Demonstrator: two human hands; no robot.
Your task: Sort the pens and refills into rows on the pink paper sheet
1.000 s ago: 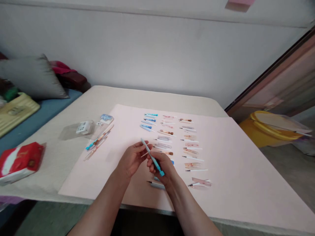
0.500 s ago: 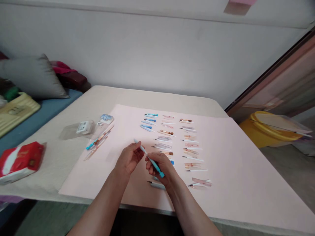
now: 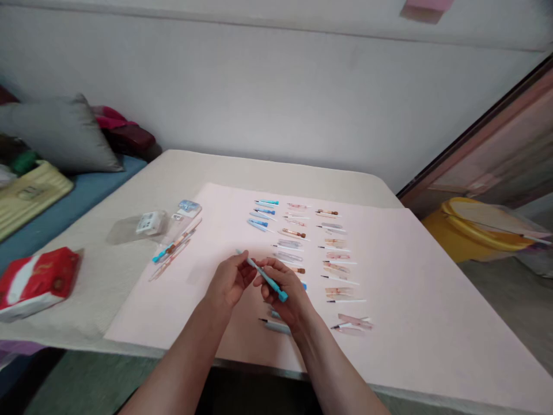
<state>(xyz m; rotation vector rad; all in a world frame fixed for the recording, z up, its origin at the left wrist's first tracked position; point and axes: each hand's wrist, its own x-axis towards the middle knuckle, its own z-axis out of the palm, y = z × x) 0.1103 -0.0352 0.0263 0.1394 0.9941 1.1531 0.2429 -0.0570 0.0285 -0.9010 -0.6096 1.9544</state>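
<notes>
Between both hands is a slim light-blue pen point(image 3: 272, 285) with a squarish teal end, tilted down to the right above the sheet. My left hand point(image 3: 230, 279) pinches its pale upper end between thumb and fingers. Closed round the lower part is my right hand point(image 3: 283, 283), the teal end sticking out past its fingers. Beneath and beside the right hand lie disassembled pens, among them a grey pen part point(image 3: 276, 327) with a dark-tipped refill and a brown-ended pen point(image 3: 298, 270), partly covered by the hand.
Columns of pen parts, such as a pink barrel point(image 3: 355, 321), lie on the pink sheet point(image 3: 415, 323). Leftward are several assembled pens point(image 3: 175, 248), clear packaging point(image 3: 125, 229), a white block point(image 3: 151, 223) and a red tissue pack point(image 3: 41, 282). A yellow bucket point(image 3: 470, 236) stands off the table's right side.
My hands have come slightly closer together along the pen, and the white stretch between them is shorter. The view has shifted a little; the laid-out parts look unmoved.
</notes>
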